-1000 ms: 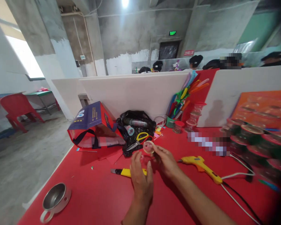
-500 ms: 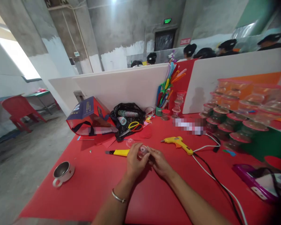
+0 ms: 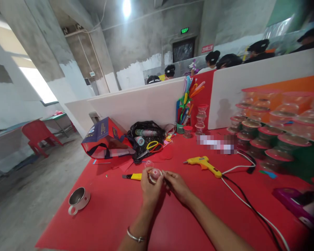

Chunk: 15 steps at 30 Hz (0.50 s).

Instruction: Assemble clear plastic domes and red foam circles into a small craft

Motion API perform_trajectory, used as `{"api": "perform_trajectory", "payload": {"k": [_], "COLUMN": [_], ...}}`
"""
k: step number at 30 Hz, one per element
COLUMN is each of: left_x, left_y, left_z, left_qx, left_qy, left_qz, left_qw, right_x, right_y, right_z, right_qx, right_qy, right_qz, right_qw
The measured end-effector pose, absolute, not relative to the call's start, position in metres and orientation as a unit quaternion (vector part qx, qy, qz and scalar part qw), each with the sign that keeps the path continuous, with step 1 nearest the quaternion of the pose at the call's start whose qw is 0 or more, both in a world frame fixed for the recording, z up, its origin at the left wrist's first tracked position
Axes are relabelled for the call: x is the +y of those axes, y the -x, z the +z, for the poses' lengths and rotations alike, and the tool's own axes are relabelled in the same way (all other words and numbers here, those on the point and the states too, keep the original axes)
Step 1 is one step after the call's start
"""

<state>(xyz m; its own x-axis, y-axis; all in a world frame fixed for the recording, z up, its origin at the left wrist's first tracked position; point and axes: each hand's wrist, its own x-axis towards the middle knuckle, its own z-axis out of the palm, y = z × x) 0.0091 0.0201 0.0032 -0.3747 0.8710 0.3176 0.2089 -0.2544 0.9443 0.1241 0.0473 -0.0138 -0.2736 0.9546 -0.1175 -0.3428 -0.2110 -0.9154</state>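
A small clear plastic cup (image 3: 155,173) with a pale rim is held by my left hand (image 3: 150,184), whose fingers curl round it. My right hand (image 3: 176,184) pinches at the cup's right edge; anything between its fingertips is too small to make out. Just behind my left hand lies another clear, reddish-looking piece (image 3: 148,164). The yellow cutter (image 3: 136,176) has its handle end beside my left hand. A yellow glue gun (image 3: 204,164) rests on the red table (image 3: 115,216), right of and beyond my right hand.
Front left stands a mug (image 3: 79,200). Farther back are a blue-red bag (image 3: 102,137), a black plastic bag (image 3: 146,139), scissors (image 3: 153,147) and a pen holder (image 3: 180,128). Stacked clear containers (image 3: 267,134), cables (image 3: 240,190) and a purple object (image 3: 295,202) occupy the right. People sit beyond the partition (image 3: 141,101).
The camera view has shifted, moving the table items lower and mostly rightward. The cup in my left hand has turned, and its pale rim now shows more clearly.
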Motion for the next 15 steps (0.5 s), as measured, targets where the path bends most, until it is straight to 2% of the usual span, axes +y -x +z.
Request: {"api": "perform_trajectory", "payload": {"k": [7,15], "left_x": [0.0211,0.0227], "left_y": [-0.0081,-0.0076], "left_z": [0.0023,0.0037], "left_qx": [0.543,0.517], "left_qy": [-0.512,-0.565], "left_qz": [0.616,0.621], "left_qw": [0.253,0.170], "right_x": [0.0496,0.0510], "right_y": [-0.1209,-0.1208], "right_z": [-0.0140,-0.0166], "right_qx": [-0.424,-0.436], "right_qy": [0.378,0.390], "right_qz": [0.680,0.664], "right_qw": [0.464,0.466]}}
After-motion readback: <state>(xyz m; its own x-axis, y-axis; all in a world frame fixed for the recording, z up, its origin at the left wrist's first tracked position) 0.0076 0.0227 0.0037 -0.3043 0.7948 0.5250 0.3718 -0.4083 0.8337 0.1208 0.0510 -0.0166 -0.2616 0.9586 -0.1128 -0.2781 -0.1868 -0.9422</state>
